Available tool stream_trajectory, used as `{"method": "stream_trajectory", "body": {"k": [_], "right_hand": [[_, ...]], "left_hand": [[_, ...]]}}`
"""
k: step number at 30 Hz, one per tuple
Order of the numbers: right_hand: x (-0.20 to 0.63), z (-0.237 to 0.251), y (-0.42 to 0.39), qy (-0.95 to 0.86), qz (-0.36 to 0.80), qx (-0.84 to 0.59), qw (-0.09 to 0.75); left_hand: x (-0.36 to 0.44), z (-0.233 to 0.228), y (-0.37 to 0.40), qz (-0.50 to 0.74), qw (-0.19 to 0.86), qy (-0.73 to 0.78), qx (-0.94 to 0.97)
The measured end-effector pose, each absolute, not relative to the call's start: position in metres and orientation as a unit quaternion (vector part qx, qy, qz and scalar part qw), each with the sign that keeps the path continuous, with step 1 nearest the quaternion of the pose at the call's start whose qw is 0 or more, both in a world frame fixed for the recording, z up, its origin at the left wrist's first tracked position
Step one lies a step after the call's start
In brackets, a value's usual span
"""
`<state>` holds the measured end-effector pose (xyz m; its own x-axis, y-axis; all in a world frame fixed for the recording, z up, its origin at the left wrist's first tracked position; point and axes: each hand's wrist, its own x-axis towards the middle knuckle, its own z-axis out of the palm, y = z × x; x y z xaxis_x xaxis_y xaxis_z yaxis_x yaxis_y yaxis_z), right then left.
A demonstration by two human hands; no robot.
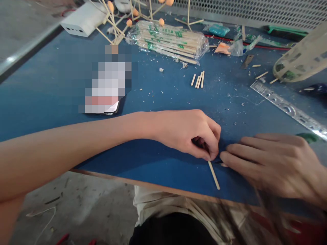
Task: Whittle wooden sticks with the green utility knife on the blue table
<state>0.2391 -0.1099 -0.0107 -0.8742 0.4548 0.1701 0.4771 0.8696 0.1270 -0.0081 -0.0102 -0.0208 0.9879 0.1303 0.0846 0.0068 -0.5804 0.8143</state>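
A thin pale wooden stick [214,175] lies near the table's front edge, and my left hand [189,131] pinches its far end between thumb and fingertips. Close by on the right, my right hand [276,163] is closed, its fingers together and pointing at the stick. A small dark, thin tip shows between its fingertips and the stick; the rest of that object is hidden under the hand. Farther back, several short cut stick pieces [198,80] lie side by side on the blue tabletop [158,98].
A plastic-wrapped bundle of chopsticks [168,41] lies at the back, near stick frames with orange balls [129,23]. A white box with ports [83,20] and a blurred-out phone [112,108] are left. A clear ruler [288,107] and translucent cup [301,56] are right.
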Motion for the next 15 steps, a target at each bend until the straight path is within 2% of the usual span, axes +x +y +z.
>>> {"method": "stream_trajectory", "body": {"k": [15], "right_hand": [[0.227,-0.010,-0.114,-0.967,-0.078,-0.234,0.070]], "left_hand": [[-0.008,-0.022,-0.010,0.088,0.436,0.016,0.896]]}}
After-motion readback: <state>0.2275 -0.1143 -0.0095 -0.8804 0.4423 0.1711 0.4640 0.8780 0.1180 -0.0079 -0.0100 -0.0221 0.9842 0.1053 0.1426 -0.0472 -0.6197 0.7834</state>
